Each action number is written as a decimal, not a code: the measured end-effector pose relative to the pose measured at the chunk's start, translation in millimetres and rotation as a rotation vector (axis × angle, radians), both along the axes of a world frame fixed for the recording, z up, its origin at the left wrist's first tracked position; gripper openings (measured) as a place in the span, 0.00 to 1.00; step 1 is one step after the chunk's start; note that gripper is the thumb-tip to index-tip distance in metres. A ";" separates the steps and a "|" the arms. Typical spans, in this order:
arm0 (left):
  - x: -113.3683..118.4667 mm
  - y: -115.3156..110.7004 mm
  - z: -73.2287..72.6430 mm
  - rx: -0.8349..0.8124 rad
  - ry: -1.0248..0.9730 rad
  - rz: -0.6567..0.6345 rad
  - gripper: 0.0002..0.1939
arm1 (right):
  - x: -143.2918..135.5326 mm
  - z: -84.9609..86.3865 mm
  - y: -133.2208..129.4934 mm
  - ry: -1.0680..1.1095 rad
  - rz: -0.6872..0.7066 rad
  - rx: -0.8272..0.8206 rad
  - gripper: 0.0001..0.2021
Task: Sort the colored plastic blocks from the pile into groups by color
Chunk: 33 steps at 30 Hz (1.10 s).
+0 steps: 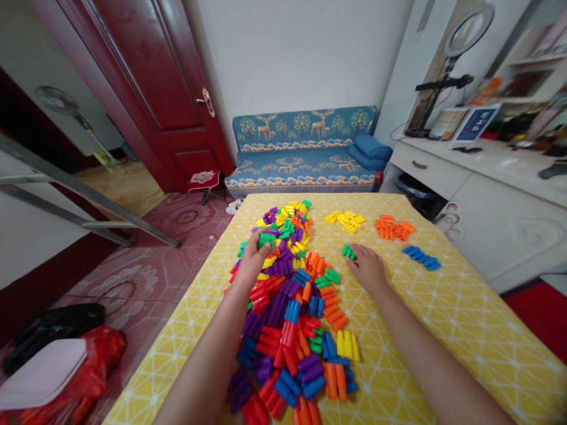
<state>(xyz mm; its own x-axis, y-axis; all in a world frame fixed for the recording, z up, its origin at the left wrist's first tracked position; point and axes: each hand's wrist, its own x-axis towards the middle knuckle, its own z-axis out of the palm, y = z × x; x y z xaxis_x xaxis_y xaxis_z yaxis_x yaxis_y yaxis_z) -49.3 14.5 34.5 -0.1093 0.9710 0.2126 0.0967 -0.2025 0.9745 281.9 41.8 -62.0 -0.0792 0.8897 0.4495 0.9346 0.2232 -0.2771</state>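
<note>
A long heap of plastic pieces in several colours runs down the middle of the yellow patterned table. At the heap's far left part, my left hand is closed on a green piece. My right hand, right of the heap, has its fingers on another green piece at the tabletop. Small separate groups lie farther right: yellow pieces, orange pieces and blue pieces.
Behind the table stands a blue patterned sofa. A white cabinet with a ring light is at the right. On the left are a metal ladder, a red stool and bags on the floor.
</note>
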 end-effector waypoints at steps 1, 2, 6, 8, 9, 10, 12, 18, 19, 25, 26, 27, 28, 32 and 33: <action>7.4 -7.7 -0.3 -0.037 -0.086 -0.082 0.25 | -0.6 1.6 -0.2 0.029 0.030 0.027 0.21; 14.6 -14.7 -0.8 -0.070 -0.142 -0.151 0.26 | -2.4 4.1 -1.2 0.074 0.067 0.063 0.20; 37.7 -32.9 -6.0 -0.147 -0.172 -0.307 0.32 | -24.7 20.5 -16.2 0.376 0.233 0.201 0.17; 45.3 -37.1 -10.1 -0.167 -0.148 -0.341 0.36 | -43.3 30.1 -30.0 0.512 0.321 0.193 0.16; 48.1 -38.6 -12.0 -0.173 -0.138 -0.351 0.38 | -53.0 34.5 -37.6 0.551 0.372 0.169 0.17; 50.4 -40.0 -13.6 -0.178 -0.133 -0.360 0.39 | -62.3 38.4 -45.0 0.565 0.425 0.143 0.18; 53.6 -43.1 -15.4 -0.185 -0.119 -0.379 0.39 | -78.4 43.7 -58.1 0.534 0.526 0.115 0.25; 55.4 -51.9 -11.2 -0.067 0.174 -0.367 0.33 | -102.7 35.9 -76.4 0.449 0.640 0.172 0.24; 55.3 -52.8 -10.6 -0.041 0.227 -0.363 0.32 | -104.0 33.3 -76.9 0.447 0.628 0.182 0.23; 53.5 -54.6 -12.0 0.048 0.281 -0.347 0.27 | -75.6 28.2 -61.7 0.449 0.369 0.294 0.15; 52.5 -54.3 -12.5 0.048 0.269 -0.337 0.26 | -62.0 27.1 -56.1 0.461 0.259 0.309 0.15; 51.3 -53.7 -12.8 0.045 0.259 -0.323 0.25 | -46.6 25.0 -50.1 0.464 0.140 0.315 0.15; 49.9 -53.0 -12.9 0.044 0.254 -0.303 0.24 | -30.4 21.8 -44.3 0.451 0.022 0.311 0.16; 44.6 -49.3 -11.1 0.071 0.286 -0.195 0.18 | 18.8 2.5 -28.6 0.194 -0.274 0.155 0.19; 43.3 -48.4 -10.4 0.078 0.298 -0.167 0.17 | 23.1 -2.0 -27.1 0.123 -0.291 0.106 0.19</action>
<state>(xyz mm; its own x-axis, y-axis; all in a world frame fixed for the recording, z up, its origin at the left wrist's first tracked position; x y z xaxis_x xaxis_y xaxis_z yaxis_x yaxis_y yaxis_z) -6.0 -33.9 24.1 0.1275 0.9499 0.2855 0.3339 -0.3122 0.8894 305.0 14.7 -64.0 0.2322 0.8145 0.5316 0.9243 -0.0146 -0.3813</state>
